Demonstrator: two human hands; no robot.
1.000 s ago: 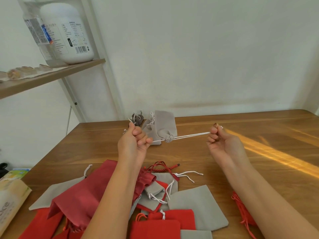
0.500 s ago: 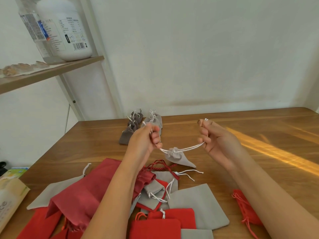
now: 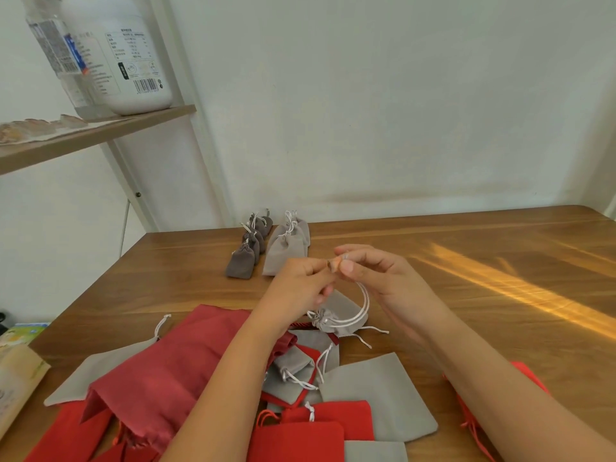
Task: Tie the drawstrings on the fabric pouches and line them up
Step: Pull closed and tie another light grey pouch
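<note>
A small light grey pouch with its neck cinched lies on the table below my hands. Its white drawstrings loop up to my fingers. My left hand and my right hand meet above it, each pinching the string ends together. Two rows of tied pouches stand near the wall: dark grey ones and light grey ones. A heap of untied red and grey pouches lies in front of me, with a big dark red pouch at its left.
A wooden shelf at the upper left carries a white tub and a clear bottle. A paper package lies at the table's left edge. A red pouch shows under my right forearm. A sunlit streak crosses the right tabletop.
My hands have come together from wide apart, bringing the string ends to one point. The cinched pouch dropped from hanging between them down onto the table.
</note>
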